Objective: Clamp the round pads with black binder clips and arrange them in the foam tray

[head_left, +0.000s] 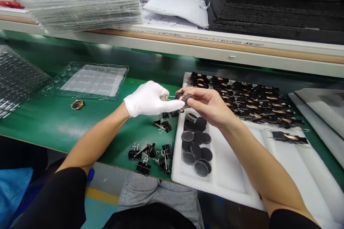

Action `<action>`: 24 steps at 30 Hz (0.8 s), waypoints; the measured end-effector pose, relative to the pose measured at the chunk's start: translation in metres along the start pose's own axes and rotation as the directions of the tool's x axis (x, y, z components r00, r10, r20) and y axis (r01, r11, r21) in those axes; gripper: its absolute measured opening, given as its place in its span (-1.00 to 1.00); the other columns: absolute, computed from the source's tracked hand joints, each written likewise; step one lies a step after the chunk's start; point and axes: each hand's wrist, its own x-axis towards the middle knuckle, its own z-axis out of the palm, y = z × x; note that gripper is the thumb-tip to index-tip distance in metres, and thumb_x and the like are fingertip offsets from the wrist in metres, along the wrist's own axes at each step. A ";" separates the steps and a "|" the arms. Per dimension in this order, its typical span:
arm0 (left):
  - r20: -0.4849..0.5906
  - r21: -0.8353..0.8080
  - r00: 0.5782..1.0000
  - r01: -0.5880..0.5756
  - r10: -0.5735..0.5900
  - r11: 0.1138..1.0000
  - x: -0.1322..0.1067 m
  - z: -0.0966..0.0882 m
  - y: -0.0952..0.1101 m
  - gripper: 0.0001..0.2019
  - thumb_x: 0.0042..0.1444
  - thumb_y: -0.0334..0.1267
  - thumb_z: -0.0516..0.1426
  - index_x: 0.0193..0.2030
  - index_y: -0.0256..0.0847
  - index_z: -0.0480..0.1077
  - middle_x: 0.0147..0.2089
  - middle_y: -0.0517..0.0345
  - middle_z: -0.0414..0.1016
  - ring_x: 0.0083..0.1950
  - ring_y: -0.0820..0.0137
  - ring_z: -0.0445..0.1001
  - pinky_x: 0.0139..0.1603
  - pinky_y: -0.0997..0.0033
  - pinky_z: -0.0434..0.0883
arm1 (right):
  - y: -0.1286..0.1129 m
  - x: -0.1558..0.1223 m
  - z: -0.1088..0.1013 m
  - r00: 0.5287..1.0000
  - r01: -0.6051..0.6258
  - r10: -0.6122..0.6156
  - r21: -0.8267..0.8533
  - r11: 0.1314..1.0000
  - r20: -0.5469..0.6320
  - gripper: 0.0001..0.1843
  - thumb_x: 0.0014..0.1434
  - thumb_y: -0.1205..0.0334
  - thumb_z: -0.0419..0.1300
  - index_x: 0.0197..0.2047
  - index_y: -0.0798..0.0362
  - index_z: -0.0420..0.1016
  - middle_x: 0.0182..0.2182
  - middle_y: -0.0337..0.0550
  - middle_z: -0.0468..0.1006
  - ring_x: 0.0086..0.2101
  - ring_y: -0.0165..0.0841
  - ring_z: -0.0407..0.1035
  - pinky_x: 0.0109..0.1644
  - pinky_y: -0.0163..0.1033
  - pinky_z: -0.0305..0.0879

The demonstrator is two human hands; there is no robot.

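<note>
My left hand [152, 100], in a white glove, is closed on a binder clip [178, 94] whose wire handle shows beside the thumb. My bare right hand [208, 105] pinches a round dark disc [187, 97] right against the clip. Fingers partly cover where clip and disc meet. Below the hands, several black discs [195, 149] are heaped in the left part of a white foam tray [231, 171]. More loose binder clips [143, 167] are scattered on the green table left of the tray.
Rows of clipped black pieces [249, 96] fill the tray's far side; one clipped piece [290, 137] sits nearer. At left are a clear plastic tray [94, 80], a small round piece [77, 105] and stacked trays [18, 75]. A shelf [172, 43] crosses behind; a person sits beyond.
</note>
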 end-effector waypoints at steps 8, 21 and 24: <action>-0.040 -0.031 0.997 -0.061 0.060 0.998 0.004 -0.002 -0.006 -0.47 0.19 0.13 0.05 -0.64 -0.16 0.01 -0.61 0.29 -0.04 -0.51 0.51 -0.03 -0.49 0.38 -0.01 | -0.014 -0.001 -0.006 0.992 -0.083 0.080 -0.024 0.996 -0.098 -0.61 0.12 -0.13 0.50 -0.13 -0.01 0.72 0.17 0.05 0.64 0.04 -0.13 0.60 0.04 -0.03 0.61; -0.077 -0.082 0.972 -0.229 0.223 0.970 0.003 0.017 -0.003 -0.50 0.22 -0.02 0.11 -0.62 -0.17 0.01 -0.60 0.32 -0.07 -0.50 0.54 -0.03 -0.45 0.41 0.01 | -0.036 -0.005 -0.024 0.993 -0.093 0.056 -0.393 0.915 -0.104 -0.72 0.13 -0.03 0.49 -0.24 0.00 0.71 -0.36 -0.14 0.69 -0.35 -0.27 0.61 -0.28 -0.16 0.58; -0.072 -0.084 0.973 -0.226 0.220 0.971 0.003 0.021 -0.001 -0.49 0.23 -0.01 0.09 -0.63 -0.17 -0.01 -0.60 0.33 -0.09 -0.50 0.54 -0.04 -0.45 0.39 -0.01 | -0.032 -0.006 -0.025 0.997 -0.066 0.039 -0.430 0.900 -0.072 -0.76 0.14 -0.01 0.48 -0.26 -0.01 0.71 -0.39 -0.16 0.68 -0.39 -0.29 0.59 -0.31 -0.18 0.56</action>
